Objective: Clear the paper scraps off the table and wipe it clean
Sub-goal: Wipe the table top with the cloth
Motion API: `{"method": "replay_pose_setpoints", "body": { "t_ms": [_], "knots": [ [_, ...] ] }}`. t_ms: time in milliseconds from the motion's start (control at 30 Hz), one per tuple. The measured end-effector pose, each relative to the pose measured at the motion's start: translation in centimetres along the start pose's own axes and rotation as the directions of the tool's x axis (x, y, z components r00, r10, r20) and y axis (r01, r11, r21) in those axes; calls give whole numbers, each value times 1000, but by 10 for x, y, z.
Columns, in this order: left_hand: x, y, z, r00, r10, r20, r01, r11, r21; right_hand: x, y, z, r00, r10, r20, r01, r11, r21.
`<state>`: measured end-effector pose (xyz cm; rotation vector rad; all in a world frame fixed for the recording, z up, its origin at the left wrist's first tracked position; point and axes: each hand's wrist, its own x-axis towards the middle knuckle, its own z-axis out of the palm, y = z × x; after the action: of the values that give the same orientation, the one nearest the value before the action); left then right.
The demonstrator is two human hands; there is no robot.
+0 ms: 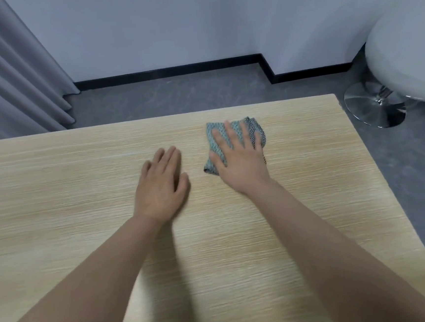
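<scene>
A light wooden table fills the lower view. A folded grey-green cloth with a dark checked edge lies toward the table's far right. My right hand presses flat on top of the cloth, fingers spread, covering most of it. My left hand lies flat on the bare tabletop just left of the cloth, fingers together, holding nothing. No paper scraps show on the table.
A white swivel chair with a chrome base stands beyond the table's right far corner. Grey curtains hang at the left. Grey floor and a white wall with black skirting lie behind the table's far edge.
</scene>
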<state>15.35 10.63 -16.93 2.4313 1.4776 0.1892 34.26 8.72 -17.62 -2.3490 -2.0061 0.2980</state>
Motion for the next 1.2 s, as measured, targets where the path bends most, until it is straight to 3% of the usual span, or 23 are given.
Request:
{"method": "replay_pose_setpoints", "body": {
  "t_ms": [200,400,833,900,1000,1100,1200],
  "knots": [
    [-21,-41,-8,998,-58,39,54,995,81,-42,-46,14,989,-146,5,146,989,14],
    [-21,-43,-6,996,-75,46,71,995,76,-30,-38,11,988,-157,6,157,988,-1],
    [-21,-44,-6,997,-75,15,75,997,35,75,-5,-4,979,201,-23,-201,979,18],
    [-20,-44,-6,997,-74,16,73,997,40,61,-21,-3,989,149,-21,-150,989,-18],
    [-21,-43,-6,997,-73,15,72,997,38,20,-47,4,998,-56,-5,56,998,-40],
    [-21,-44,-8,998,-60,26,59,998,39,-26,-56,10,961,-275,37,276,961,-23],
    [-21,-44,-8,998,-53,27,51,997,54,-29,-42,10,937,-345,63,347,938,-22]
  ]
}}
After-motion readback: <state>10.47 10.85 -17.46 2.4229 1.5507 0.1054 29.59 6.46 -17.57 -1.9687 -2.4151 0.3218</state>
